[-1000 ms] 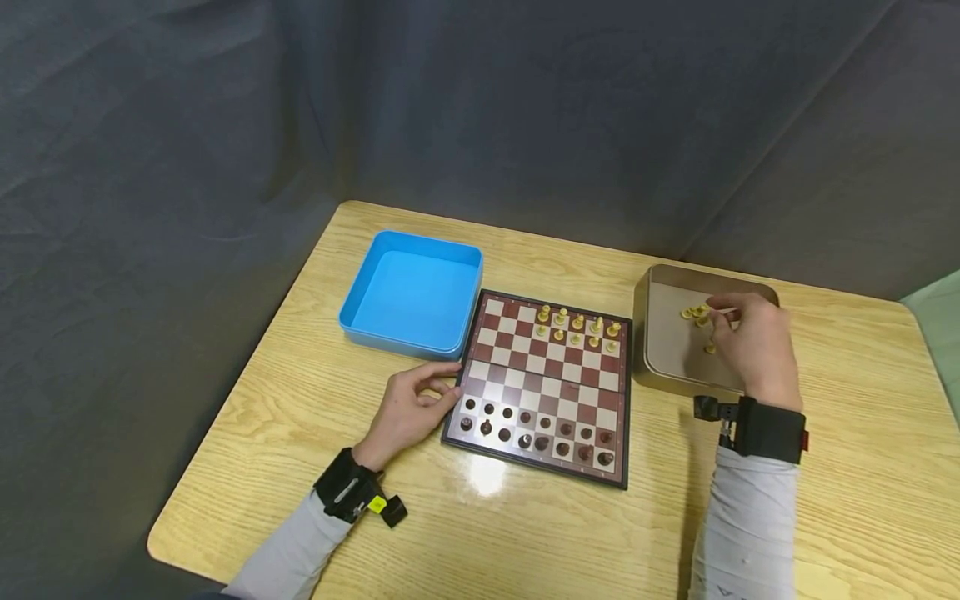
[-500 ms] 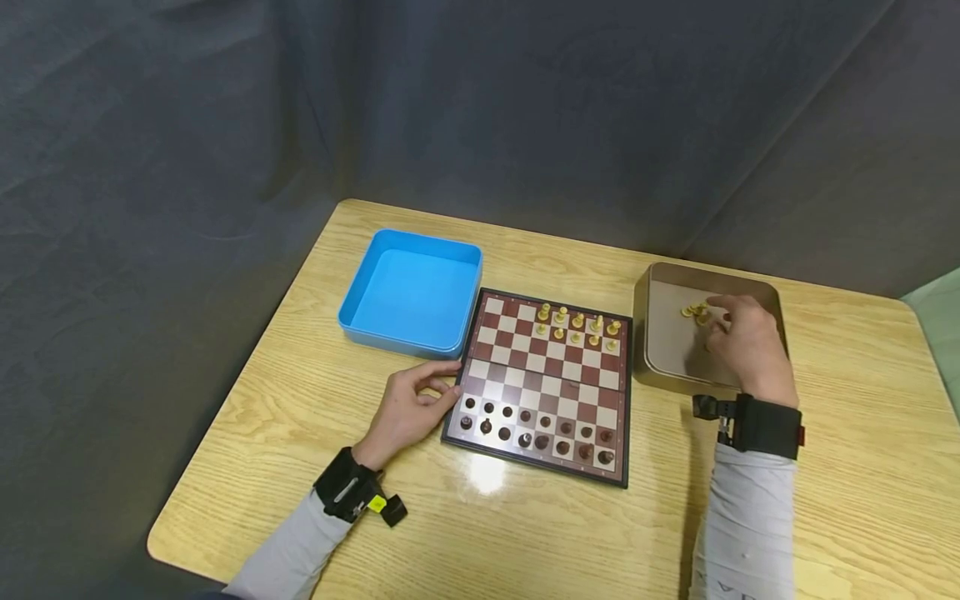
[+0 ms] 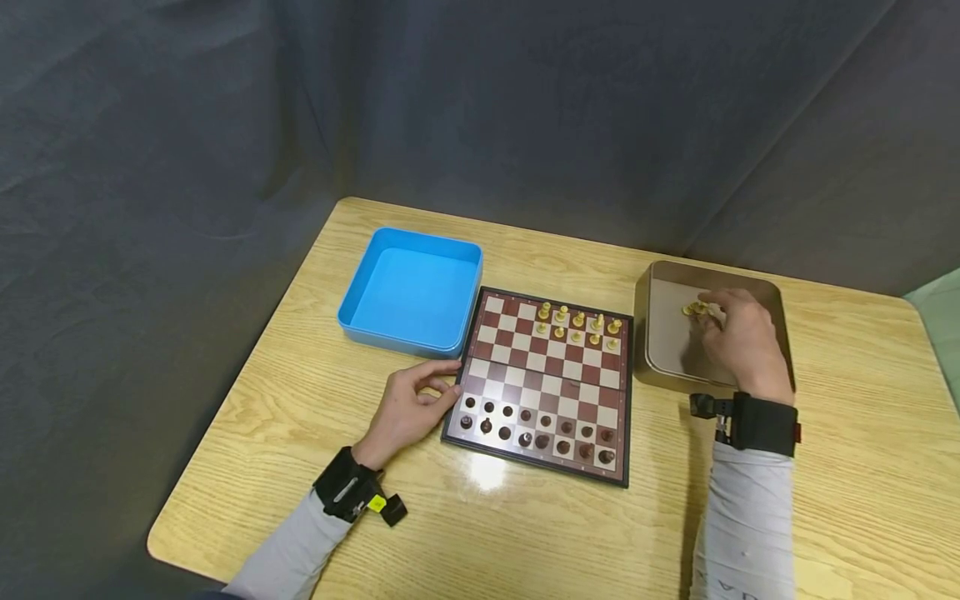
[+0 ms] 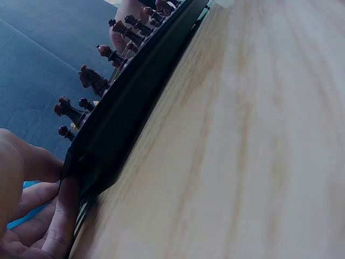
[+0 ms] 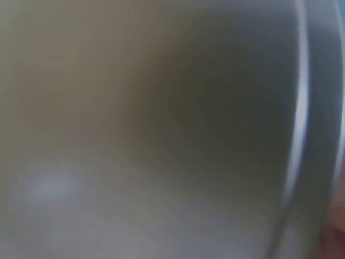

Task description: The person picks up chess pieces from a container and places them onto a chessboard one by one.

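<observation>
A chessboard (image 3: 543, 375) lies on the table, with dark chess pieces (image 3: 527, 439) in two near rows and pale yellow pieces (image 3: 577, 320) in two far rows on its right. My left hand (image 3: 408, 408) rests thumb and fingertips against the board's left edge; the left wrist view has them at the corner beside a dark rook (image 4: 70, 111). Inside a gold tin (image 3: 675, 354) is my right hand (image 3: 744, 340), its index finger and thumb apart over a few loose yellow pieces (image 3: 694, 308). The hand covers part of them. Only blurred metal shows in the right wrist view.
A blue square tray (image 3: 420, 296) sits at the board's upper left, close to its edge. The tin's wall stands just right of the board. Dark curtain (image 3: 525, 125) hangs behind the wooden table (image 3: 540, 542).
Inside the tin my right hand has shifted slightly left, and its fingers have come further over the loose yellow pieces. The left hand and the board hold still.
</observation>
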The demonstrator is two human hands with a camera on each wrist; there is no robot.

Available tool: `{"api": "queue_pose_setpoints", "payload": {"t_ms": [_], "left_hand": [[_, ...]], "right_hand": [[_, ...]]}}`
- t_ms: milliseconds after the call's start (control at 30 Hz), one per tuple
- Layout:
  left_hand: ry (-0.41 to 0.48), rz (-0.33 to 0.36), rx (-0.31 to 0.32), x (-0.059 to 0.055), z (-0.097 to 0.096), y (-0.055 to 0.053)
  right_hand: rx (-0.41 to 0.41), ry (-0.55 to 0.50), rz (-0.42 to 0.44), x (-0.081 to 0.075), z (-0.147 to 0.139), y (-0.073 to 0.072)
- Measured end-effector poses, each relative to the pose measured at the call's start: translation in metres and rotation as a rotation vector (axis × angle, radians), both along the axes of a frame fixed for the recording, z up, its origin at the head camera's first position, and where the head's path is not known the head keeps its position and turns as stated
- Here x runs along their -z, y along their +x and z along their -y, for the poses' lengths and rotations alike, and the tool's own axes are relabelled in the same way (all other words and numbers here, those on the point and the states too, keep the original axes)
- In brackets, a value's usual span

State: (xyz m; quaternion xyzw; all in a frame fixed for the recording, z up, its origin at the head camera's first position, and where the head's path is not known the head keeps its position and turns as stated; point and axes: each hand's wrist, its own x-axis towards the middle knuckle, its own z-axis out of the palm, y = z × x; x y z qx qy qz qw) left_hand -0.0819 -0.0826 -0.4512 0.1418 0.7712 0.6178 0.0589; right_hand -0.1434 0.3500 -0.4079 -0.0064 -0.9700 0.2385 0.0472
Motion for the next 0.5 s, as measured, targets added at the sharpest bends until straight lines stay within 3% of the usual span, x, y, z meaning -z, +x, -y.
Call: {"api": "queue_pose_setpoints", "payload": {"t_ms": [133,500], "left_hand": [[-0.003,-0.003,0.001,0.0007,0.0002,0.0001],[-0.004,-0.013,0.005,0.0043,0.0008,-0.0012]], "right_hand": [[-0.015,0.003,-0.067,0.0,0.0036,-0.0024],[-0.035,0.036,0.016,0.0037,0.0052,-0.0025]]}}
